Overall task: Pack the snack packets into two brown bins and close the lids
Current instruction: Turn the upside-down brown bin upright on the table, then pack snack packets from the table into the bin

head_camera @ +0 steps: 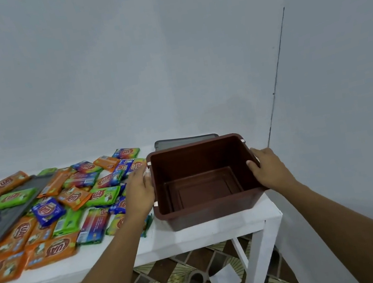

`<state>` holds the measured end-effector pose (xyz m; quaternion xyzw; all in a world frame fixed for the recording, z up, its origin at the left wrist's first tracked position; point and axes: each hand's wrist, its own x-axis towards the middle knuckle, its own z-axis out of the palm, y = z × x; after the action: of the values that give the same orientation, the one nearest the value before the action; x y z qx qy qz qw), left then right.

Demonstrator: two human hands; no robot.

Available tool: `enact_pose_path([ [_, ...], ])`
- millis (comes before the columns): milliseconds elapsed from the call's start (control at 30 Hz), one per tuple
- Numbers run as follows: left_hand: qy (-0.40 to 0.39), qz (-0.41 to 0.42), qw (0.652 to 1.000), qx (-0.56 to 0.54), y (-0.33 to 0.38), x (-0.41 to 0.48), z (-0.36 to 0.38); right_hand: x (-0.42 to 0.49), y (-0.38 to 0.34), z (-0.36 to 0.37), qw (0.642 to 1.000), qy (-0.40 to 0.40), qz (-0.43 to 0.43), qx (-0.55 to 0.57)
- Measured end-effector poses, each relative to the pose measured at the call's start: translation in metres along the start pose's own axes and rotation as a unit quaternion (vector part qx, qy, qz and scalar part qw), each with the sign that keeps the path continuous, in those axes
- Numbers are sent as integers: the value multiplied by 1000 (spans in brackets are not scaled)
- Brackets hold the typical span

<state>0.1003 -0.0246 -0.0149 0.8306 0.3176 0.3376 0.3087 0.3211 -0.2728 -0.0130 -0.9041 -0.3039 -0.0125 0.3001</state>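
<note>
An empty brown bin stands open near the right end of the white table. My left hand grips its left rim and my right hand grips its right rim, thumb over the edge. Several snack packets in orange, green and blue wrappers lie scattered over the left half of the table. A grey lid lies among them with packets on top. Another grey lid lies flat behind the bin.
The table's right end sits close to a pale wall corner. Patterned floor tiles show below the table, with a white sheet of paper lying on them.
</note>
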Motion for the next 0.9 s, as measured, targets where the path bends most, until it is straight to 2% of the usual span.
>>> enact_pose_path([
  [100, 14, -21, 1000, 5, 5, 2, 1, -2, -5, -1, 997, 52, -13, -59],
  [167, 4, 2, 999, 48, 10, 3, 3, -5, -13, -1, 986, 79, -82, -120],
  [267, -63, 34, 987, 147, 14, -2, 11, -15, -31, 0, 973, 28, -176, -144],
  [333, -74, 48, 982, 169, 14, -4, 12, -22, -39, 3, 966, -11, -208, -155],
  [400, -67, 68, 982, 165, 13, -1, 5, -23, -44, 4, 965, -22, -206, -160],
  [567, -132, 111, 978, 120, -6, 3, -26, -17, -56, 4, 964, -23, -187, -185],
  [667, -135, 118, 970, 162, -30, 1, -50, -15, -76, 10, 966, -36, -203, -156],
  [800, -135, 78, 968, 197, -80, -3, -94, -20, -130, 36, 955, -35, -262, -137],
  [900, -150, 35, 961, 229, -122, -5, -129, -26, -183, 66, 928, -50, -342, -137],
])
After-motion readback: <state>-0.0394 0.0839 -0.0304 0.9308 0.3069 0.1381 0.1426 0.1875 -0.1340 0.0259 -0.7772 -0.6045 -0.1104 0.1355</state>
